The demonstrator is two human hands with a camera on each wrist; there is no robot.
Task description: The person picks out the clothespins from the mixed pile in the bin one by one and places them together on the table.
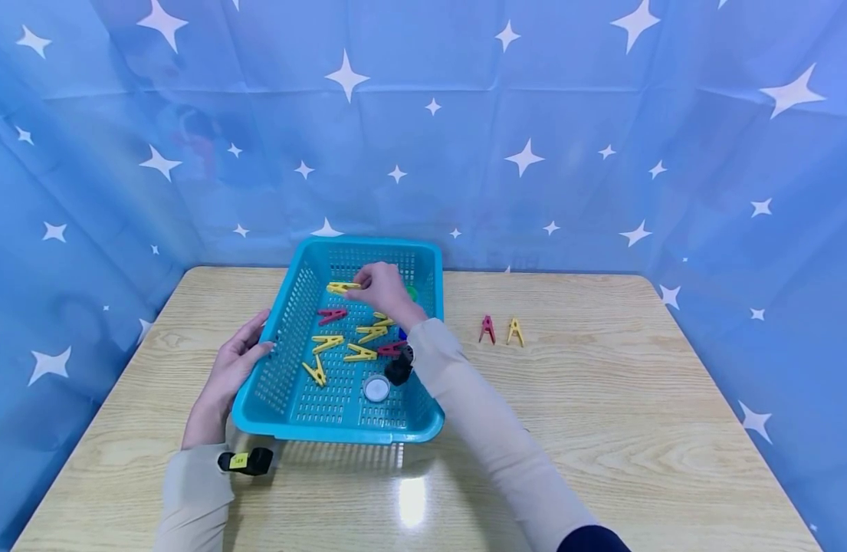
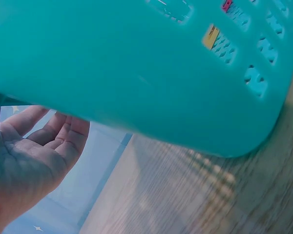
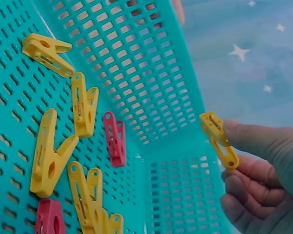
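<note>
My right hand (image 1: 385, 291) is inside the turquoise plastic basket (image 1: 326, 435), over its far part. Between thumb and fingers it pinches a yellow clothespin (image 3: 211, 126), held above the basket floor. My left hand (image 1: 230, 369) grips the basket's left rim, thumb at the rim and fingers on the outer side. Several yellow clothespins (image 3: 48, 156) and a few red ones (image 3: 115, 141) lie scattered on the basket floor. A round white-and-grey cap (image 1: 376, 389) rests near the basket's front side. Part of the basket's right side is hidden by my right forearm.
On the wooden table (image 1: 602, 414), right of the basket, stand a red clothespin (image 1: 487, 330) and a yellow clothespin (image 1: 516, 332). A green item (image 1: 412, 293) shows partly behind my right hand. A blue star-patterned curtain (image 1: 464, 138) borders the table's back and sides.
</note>
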